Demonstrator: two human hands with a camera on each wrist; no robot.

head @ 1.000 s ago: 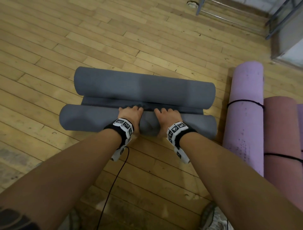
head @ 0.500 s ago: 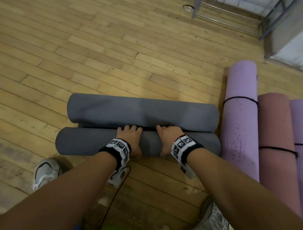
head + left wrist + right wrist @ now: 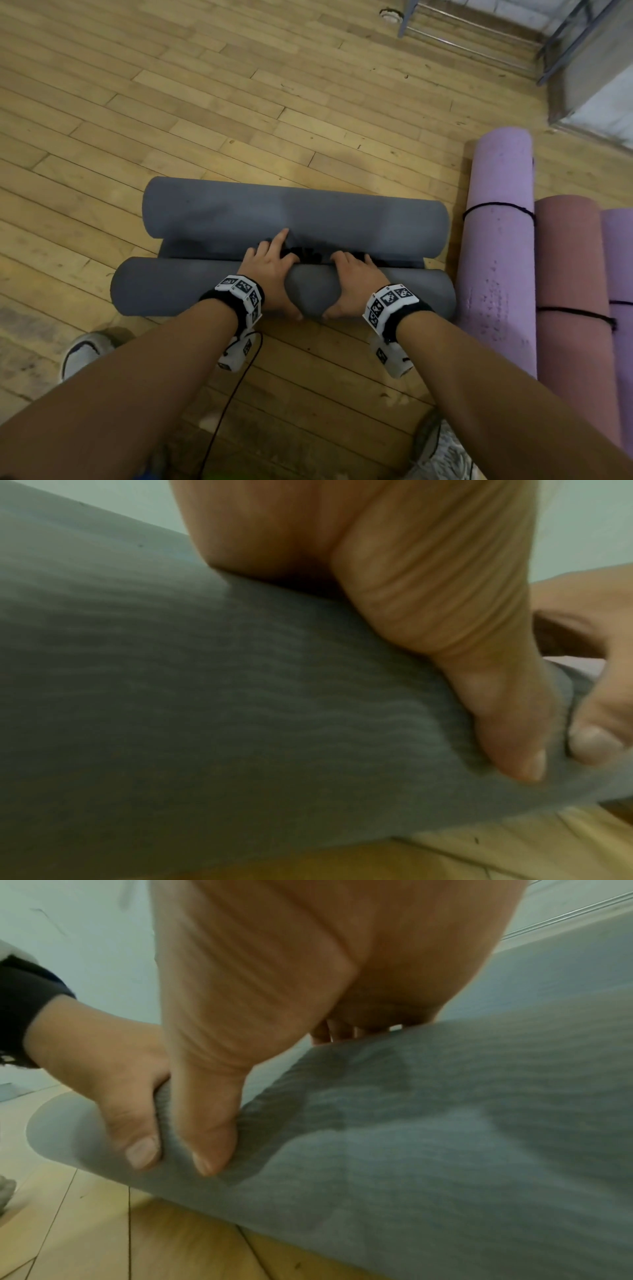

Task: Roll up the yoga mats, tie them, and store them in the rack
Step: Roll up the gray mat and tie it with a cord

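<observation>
A grey yoga mat lies across the floor as two rolls, the near roll (image 3: 178,291) and the far roll (image 3: 359,219), joined by a short flat strip. My left hand (image 3: 270,270) and right hand (image 3: 352,277) grip the middle of the near roll side by side, fingers over its top, thumbs pressed into its near side. The left index finger points out and touches the far roll. Something black and cord-like (image 3: 308,255) lies in the gap between the rolls. In the wrist views both thumbs (image 3: 496,696) (image 3: 212,1110) dent the ribbed grey mat (image 3: 445,1150).
To the right lie rolled mats tied with black cord: a lilac one (image 3: 496,257), a pink one (image 3: 572,274) and another purple one (image 3: 620,274). A metal rack frame (image 3: 479,37) stands far right. My shoes (image 3: 85,353) (image 3: 442,448) and a black cable (image 3: 236,387) are near me.
The near roll has closed in on the far roll, leaving a short strip between them. My left index finger has stretched out onto the far roll, and both thumbs now dig into the near side.
</observation>
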